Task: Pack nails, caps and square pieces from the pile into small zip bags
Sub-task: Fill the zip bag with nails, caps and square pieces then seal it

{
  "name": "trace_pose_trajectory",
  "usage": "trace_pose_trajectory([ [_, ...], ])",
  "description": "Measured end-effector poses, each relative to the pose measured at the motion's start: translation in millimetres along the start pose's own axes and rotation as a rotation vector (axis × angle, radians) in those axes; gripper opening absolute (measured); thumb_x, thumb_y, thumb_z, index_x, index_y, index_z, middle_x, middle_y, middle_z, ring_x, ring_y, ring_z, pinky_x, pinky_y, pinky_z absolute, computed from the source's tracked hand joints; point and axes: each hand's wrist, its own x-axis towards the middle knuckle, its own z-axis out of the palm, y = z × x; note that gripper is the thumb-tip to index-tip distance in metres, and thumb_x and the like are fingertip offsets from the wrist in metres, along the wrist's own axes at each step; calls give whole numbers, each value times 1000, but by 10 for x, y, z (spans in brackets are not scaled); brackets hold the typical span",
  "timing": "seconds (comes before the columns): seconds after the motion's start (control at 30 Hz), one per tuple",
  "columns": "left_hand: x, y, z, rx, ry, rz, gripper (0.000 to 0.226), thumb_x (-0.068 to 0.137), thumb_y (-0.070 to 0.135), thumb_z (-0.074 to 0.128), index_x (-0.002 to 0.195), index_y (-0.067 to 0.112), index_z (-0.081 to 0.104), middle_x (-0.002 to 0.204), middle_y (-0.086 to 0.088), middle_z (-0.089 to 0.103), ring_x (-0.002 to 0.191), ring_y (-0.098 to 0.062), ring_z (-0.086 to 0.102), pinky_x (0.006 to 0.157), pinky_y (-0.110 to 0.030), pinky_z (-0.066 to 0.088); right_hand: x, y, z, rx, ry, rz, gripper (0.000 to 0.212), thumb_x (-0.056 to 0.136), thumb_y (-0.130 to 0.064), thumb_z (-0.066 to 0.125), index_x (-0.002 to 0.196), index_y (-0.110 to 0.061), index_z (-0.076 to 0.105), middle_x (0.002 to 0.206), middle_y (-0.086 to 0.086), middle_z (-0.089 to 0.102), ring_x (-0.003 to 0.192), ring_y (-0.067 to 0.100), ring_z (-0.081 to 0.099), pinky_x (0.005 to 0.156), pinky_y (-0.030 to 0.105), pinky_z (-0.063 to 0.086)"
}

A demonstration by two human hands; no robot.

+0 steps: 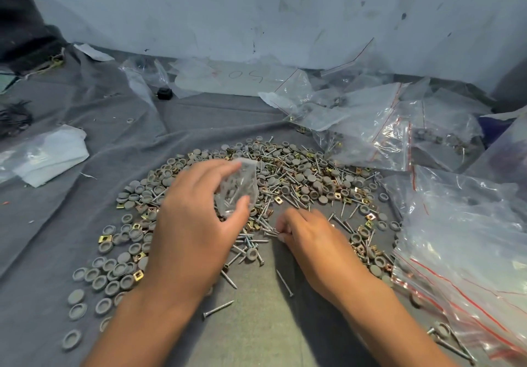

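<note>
Head view: left hand (194, 224) is up over the middle of the pile (299, 178), thumb and fingers curled round a small clear zip bag (238, 188). Bag is held upright-ish, crumpled, w/ a few screws and grey bits showing through the plastic. Right hand (310, 241) is low on the grey cloth (71, 195), just right of the left, fingertips pinched together on a few screws (269, 231) at the pile's near edge; exact count can't be told.

Pile spreads in a wide arc on the cloth: grey round caps (114, 275) thick on the left and far side, brass-coloured square pieces (278, 200) scattered thru it, screws mostly in the centre & right. Two loose screws lie apart on the cloth near the forearms, one (218, 308) by the left wrist, one (284, 282) between the arms.

Right side: heap of larger clear zip bags w/ red seal strips (462, 252), some w/ filled packs inside; more bags (370, 127) behind the pile. Far left: a folded clear plastic sheet (48, 152). Small black knob (164, 93) near the back. Scuffed pale wall (256, 10) behind all of it.
</note>
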Motion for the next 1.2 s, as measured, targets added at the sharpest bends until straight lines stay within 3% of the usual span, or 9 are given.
trace_pose_trajectory([
  [0.1, -32, -2, 53, 26, -122, -12, 53, 81, 25, 78, 132, 22, 62, 125, 15, 59, 113, 1, 52, 105, -17, 39, 58, 23, -58, 144, 15, 63, 17, 104, -27, 52, 120, -29, 58, 112, -14, 52, 99, 2, 48, 78, 11, 35],
  [0.23, -45, 8, 110, 45, -169, 0, 55, 80, 28, 77, 132, 24, 60, 124, 17, 58, 109, 3, 52, 101, -6, 32, 60, 74, -251, 250, 66, 105, 13, 104, -22, 53, 109, -30, 63, 101, -21, 45, 90, -14, 44, 79, 0, 33],
  [0.43, -76, 54, 176, 56, -212, 10, 57, 81, 26, 78, 134, 22, 58, 125, 13, 60, 105, -1, 54, 102, -25, 46, 23, 86, -380, 285, 136, 82, 16, 104, -22, 51, 99, -38, 49, 98, -25, 49, 95, -15, 47, 78, 4, 35],
  [0.53, -87, 78, 180, 61, -218, -3, 57, 81, 28, 75, 134, 24, 57, 125, 14, 60, 104, 1, 53, 101, -20, 43, 13, 155, -392, 210, 97, 108, 14, 101, -28, 56, 104, -41, 51, 98, -27, 51, 92, -7, 52, 79, 6, 39],
  [0.67, -87, 72, 179, 62, -234, -16, 57, 81, 30, 74, 135, 24, 57, 125, 14, 60, 105, 2, 52, 101, -17, 38, -21, 261, -415, 21, -115, 116, 10, 96, -36, 61, 106, -36, 63, 105, -19, 58, 100, 6, 50, 91, 24, 47],
  [0.77, -89, 67, 187, 67, -239, -10, 57, 81, 29, 75, 135, 25, 56, 126, 15, 59, 109, 4, 49, 102, -13, 32, -45, 237, -435, -10, -205, 61, 5, 96, -38, 63, 100, -35, 64, 103, -16, 55, 102, 12, 49, 90, 34, 47],
  [1.0, -106, 67, 202, 77, -228, 8, 58, 81, 27, 78, 135, 24, 57, 126, 14, 60, 112, 6, 45, 103, -11, 27, -118, 231, -422, -42, -283, 29, 10, 94, -49, 61, 95, -39, 59, 102, -19, 47, 103, 8, 40, 91, 31, 43],
  [1.1, -107, 73, 215, 83, -232, 23, 59, 80, 26, 80, 135, 23, 57, 128, 12, 60, 116, 1, 49, 107, -16, 31, -74, 124, -446, 70, -202, 61, 15, 99, -49, 48, 89, -38, 50, 94, -19, 51, 92, 5, 49, 82, 24, 46],
  [1.2, -102, 66, 221, 83, -231, 37, 60, 78, 24, 82, 133, 22, 59, 126, 12, 60, 114, -5, 55, 105, -25, 42, -50, -57, -553, 377, 103, 0, 9, 94, -43, 53, 91, -35, 54, 82, -20, 58, 77, 1, 56, 67, 14, 46],
])
